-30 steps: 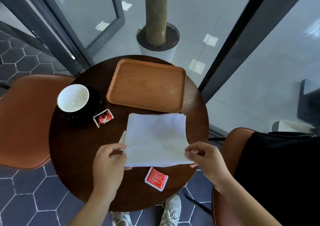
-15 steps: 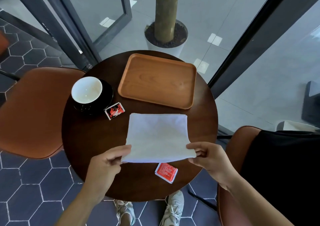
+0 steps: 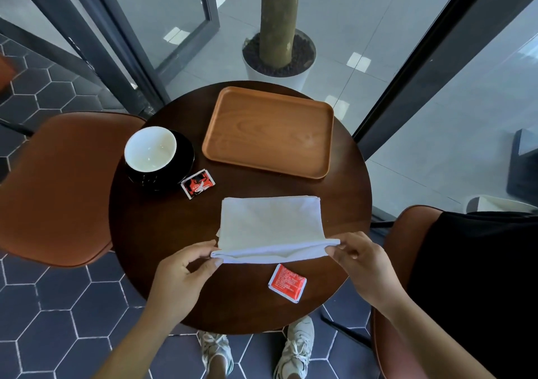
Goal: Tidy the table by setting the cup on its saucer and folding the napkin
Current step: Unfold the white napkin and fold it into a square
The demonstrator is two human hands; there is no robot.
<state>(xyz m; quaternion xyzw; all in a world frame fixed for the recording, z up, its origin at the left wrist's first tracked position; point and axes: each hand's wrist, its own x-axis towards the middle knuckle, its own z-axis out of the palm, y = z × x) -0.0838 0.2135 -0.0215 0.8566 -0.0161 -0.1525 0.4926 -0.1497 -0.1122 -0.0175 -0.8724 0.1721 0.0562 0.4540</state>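
A white napkin (image 3: pixel 270 224) lies in the middle of the round dark table (image 3: pixel 151 233). Its near edge is lifted off the table and curls over. My left hand (image 3: pixel 186 274) pinches the near left corner and my right hand (image 3: pixel 361 262) pinches the near right corner. At the table's left, a cup (image 3: pixel 150 148), white inside and black outside, sits on a black saucer (image 3: pixel 186 151).
A wooden tray (image 3: pixel 269 131) lies at the far side. A red-and-black packet (image 3: pixel 198 187) rests beside the saucer, a red packet (image 3: pixel 286 283) near the front edge. Brown chairs (image 3: pixel 58 186) flank the table. A potted tree trunk (image 3: pixel 279 44) and glass doors stand behind.
Both hands have raised the napkin's near edge off the table, so it now curls over toward the far side. The camera view has shifted slightly.
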